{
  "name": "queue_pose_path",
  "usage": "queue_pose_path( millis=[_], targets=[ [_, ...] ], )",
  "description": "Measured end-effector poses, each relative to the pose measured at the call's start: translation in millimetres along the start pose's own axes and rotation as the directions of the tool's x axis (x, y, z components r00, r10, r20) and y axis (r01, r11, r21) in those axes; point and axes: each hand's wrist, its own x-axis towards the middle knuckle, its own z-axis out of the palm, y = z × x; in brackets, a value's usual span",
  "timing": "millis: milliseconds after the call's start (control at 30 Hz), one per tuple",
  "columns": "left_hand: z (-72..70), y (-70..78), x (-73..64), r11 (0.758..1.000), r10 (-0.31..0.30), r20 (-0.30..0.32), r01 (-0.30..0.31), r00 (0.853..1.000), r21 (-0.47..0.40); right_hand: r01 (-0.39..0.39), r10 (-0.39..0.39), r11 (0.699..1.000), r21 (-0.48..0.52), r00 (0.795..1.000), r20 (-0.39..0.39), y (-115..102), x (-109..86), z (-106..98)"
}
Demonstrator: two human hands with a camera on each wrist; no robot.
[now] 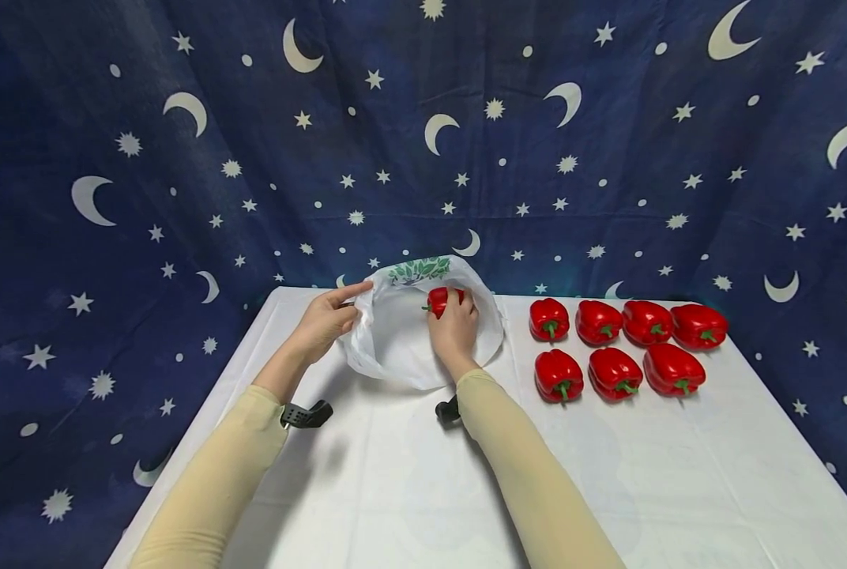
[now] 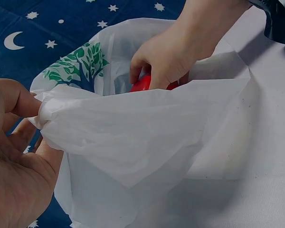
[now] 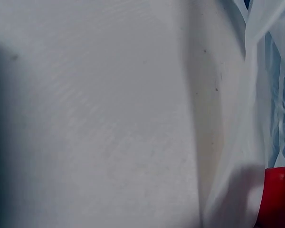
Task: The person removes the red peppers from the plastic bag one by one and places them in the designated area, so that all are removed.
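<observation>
A white plastic bag (image 1: 402,332) with a green leafy tree print (image 2: 78,66) stands at the far middle of the table, its mouth wide. My left hand (image 1: 325,320) pinches the bag's left rim between thumb and fingers. Inside the mouth, my right hand (image 1: 455,328) grips a red bell pepper (image 1: 439,300) from above, its green stem pointing left. In the left wrist view the front wall of the bag hides the pepper's lower part. The right wrist view catches only a piece of the red pepper (image 3: 277,194) at its right edge, beside the bag's wall.
Several red bell peppers (image 1: 614,373) lie in two rows on the right of the white-covered table (image 1: 395,490), stems towards me. A dark blue curtain (image 1: 423,158) with moons and stars hangs right behind the table and along its sides.
</observation>
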Motion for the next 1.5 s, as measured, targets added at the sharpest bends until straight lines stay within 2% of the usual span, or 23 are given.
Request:
queue_pose_path(
  millis=[267,367,467,533,633,833,967,1133,1233,1300,1400,1500],
  targets=[
    [-1.1,-1.0,0.3,1.0,0.006,0.003,-0.006,1.0,0.008,0.028,-0.03,0.999,0.036,0.997,0.067,3,-4.2,-3],
    [-1.4,-0.7,0.1,1.0,0.0,-0.002,0.0,1.0,0.012,0.062,-0.069,0.995,0.072,0.993,0.101,6,-6.2,-7],
    [-1.2,-0.5,-0.2,1.0,-0.009,-0.009,0.009,1.0,0.013,0.117,-0.133,0.987,0.109,0.979,0.154,12,-6.4,-10],
    [-1.5,-0.5,-0.1,1.0,-0.011,-0.011,0.012,1.0,0.011,0.156,-0.183,0.978,0.139,0.961,0.206,16,-5.1,-14],
    [-2.1,-0.4,-0.3,1.0,-0.012,-0.012,0.012,1.0,0.011,0.197,-0.252,0.958,0.207,0.924,0.288,23,-2.4,-19],
    [-3.3,-1.0,-1.4,1.0,-0.007,-0.006,0.007,1.0,0.01,0.183,-0.333,0.914,0.362,0.847,0.414,32,2.4,-30],
    [-3.4,-1.4,-2.5,1.0,-0.002,0.0,0.002,1.0,0.004,0.163,-0.348,0.903,0.398,0.822,0.452,33,5.7,-34],
    [-3.4,-1.9,-2.6,1.0,0.003,0.002,-0.003,1.0,0.004,0.111,-0.309,0.912,0.395,0.819,0.484,33,8.8,-37],
    [-3.9,-2.0,-2.0,1.0,0.006,0.003,-0.006,1.0,0.007,0.054,-0.248,0.925,0.377,0.837,0.489,31,10.3,-38],
    [-4.2,-1.9,-2.0,1.0,0.007,0.003,-0.007,1.0,0.008,-0.02,-0.185,0.924,0.381,0.848,0.496,27,10.1,-39],
    [-4.1,-1.8,-2.2,1.0,0.009,0.003,-0.009,1.0,0.005,-0.191,-0.055,0.892,0.409,0.854,0.517,18,9.2,-39],
    [-3.7,-2.3,-2.6,1.0,0.009,0.004,-0.009,1.0,-0.002,-0.348,0.066,0.827,0.442,0.84,0.539,9,8.2,-37]
  ],
)
